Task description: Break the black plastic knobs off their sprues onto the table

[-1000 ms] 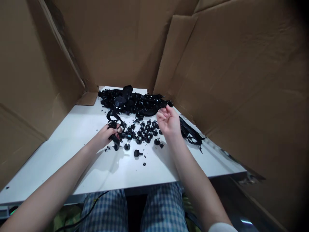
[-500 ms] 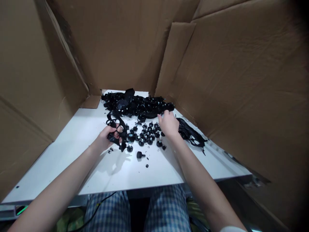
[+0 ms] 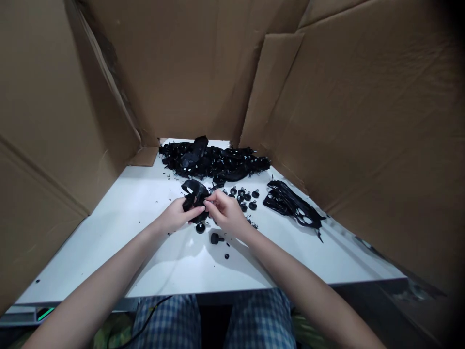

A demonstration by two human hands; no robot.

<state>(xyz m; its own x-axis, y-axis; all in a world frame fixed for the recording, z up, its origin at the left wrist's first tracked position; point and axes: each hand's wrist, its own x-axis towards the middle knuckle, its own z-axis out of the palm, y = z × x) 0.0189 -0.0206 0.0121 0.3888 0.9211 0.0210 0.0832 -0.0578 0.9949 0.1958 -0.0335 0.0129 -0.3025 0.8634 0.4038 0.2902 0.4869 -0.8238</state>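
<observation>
My left hand [image 3: 175, 214] is closed around a floppy black strip with holes in it [image 3: 196, 188], its thumb pointing right. Against the strip's right side, my right hand [image 3: 228, 212] has thumb and fingertips pinched together; whatever lies between them is hidden. Under and beside the hands stand several black screw knobs with metal studs [image 3: 253, 205], partly covered by the right hand. One more screw knob [image 3: 200, 228] sits just below the strip. Nearer to me, a larger black knob [image 3: 215, 238] lies on its side, with a small black ring [image 3: 227, 256] close by.
Black scraps and small parts form a long heap [image 3: 218, 162] at the table's back. A bundle of black perforated strips [image 3: 292, 202] lies at the right. Cardboard walls [image 3: 196, 72] enclose the white table [image 3: 109, 252] at the back and sides. Tiny crumbs dot the tabletop.
My right hand has moved left from beside the bundle to meet the strip. The left hand has shifted right with the strip. The whole view has moved slightly.
</observation>
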